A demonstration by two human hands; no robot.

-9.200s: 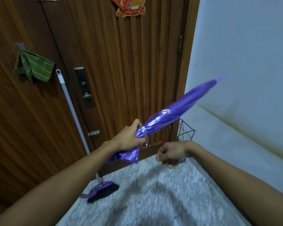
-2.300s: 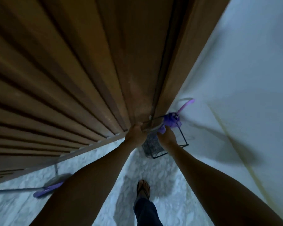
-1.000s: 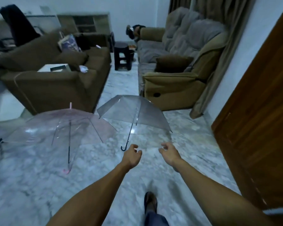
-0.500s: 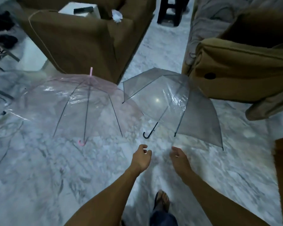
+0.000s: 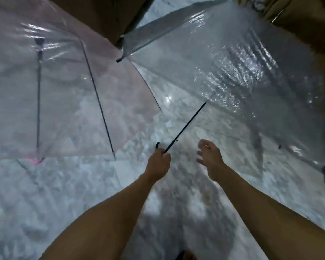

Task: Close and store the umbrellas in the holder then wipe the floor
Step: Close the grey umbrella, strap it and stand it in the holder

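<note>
I am gripping the hooked handle of the clear umbrella (image 5: 223,59) in my left hand (image 5: 159,162), its top spreading beyond my open right hand (image 5: 209,156), which should slide up the stick to shut it slowly.

Dim indoor light, bluish cast. Glare streaks on clear umbrella (image 5: 233,59) canopy, small bright spot on floor (image 5: 168,99). Motion blur throughout; wide-angle bending at edges.
</note>
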